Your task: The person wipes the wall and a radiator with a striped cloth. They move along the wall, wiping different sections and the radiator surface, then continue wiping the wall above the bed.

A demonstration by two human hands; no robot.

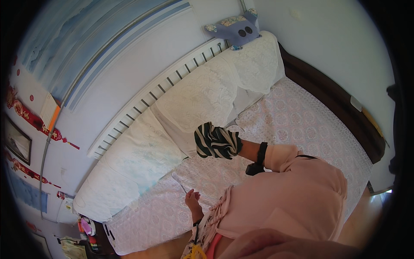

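A black-and-white striped cloth point(217, 141) is bunched around my right hand, hiding its fingers; whether they grip it I cannot tell. Behind the cloth my wrist shows, with a black strap and a small black device point(254, 168), then a pink sleeve point(282, 156). My left hand point(193, 197) is lower and to the left, its fingers curled on the end of a thin pale strip-like object point(179, 182). That object reaches towards the sofa bed's back cushions. Both hands are over a patterned pinkish cover point(288, 119) on the long seat of the sofa bed.
White lace covers point(200, 94) lie over the back cushions, before a white slatted rail point(158, 87). A grey-blue animal-shaped pillow point(239, 30) rests at the far corner. A dark wooden end board point(333, 97) borders the right. Small items stand on a dark cabinet point(108, 246) at lower left.
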